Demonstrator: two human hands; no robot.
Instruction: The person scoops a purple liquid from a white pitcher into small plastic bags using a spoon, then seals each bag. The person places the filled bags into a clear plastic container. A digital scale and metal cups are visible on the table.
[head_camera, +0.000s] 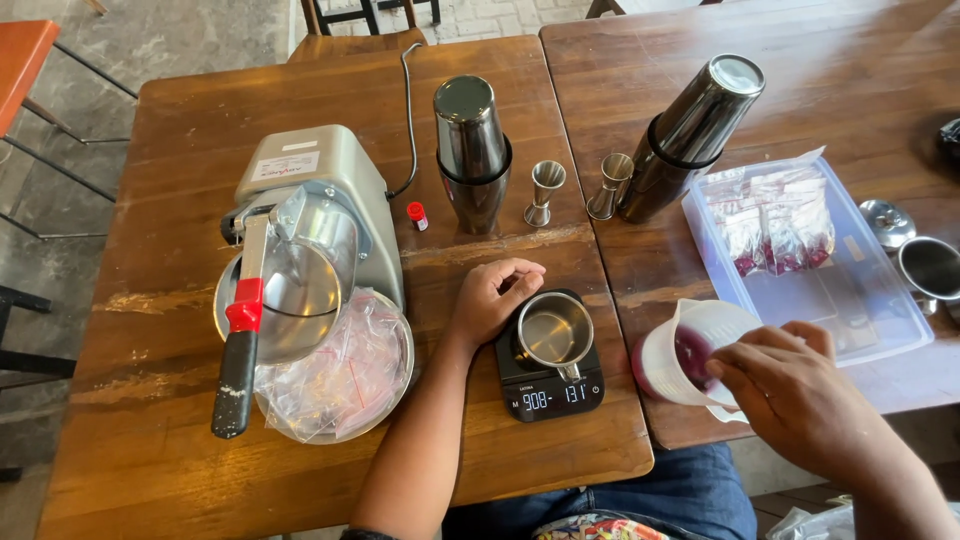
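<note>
Black scale screen (552, 397) front centre; white label (285, 165) atop grey machine; clear sachets (775, 225) in tray, right.

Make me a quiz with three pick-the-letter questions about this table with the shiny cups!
1. Where does the small steel pitcher stand?
A. on the black digital scale
B. in the clear plastic tray
C. on the grey ice machine

2. How many tall steel cocktail shakers are there?
A. one
B. two
C. four

3. What does the right hand do?
A. lies flat on the wood
B. holds a spoon
C. holds the white plastic measuring jug, tipped, with purple liquid inside

Answers:
1. A, the pitcher sits on the scale's plate, beside the left hand.
2. B, one shaker stands on the left table and one on the right.
3. C, the fingers wrap the jug's side.
</note>
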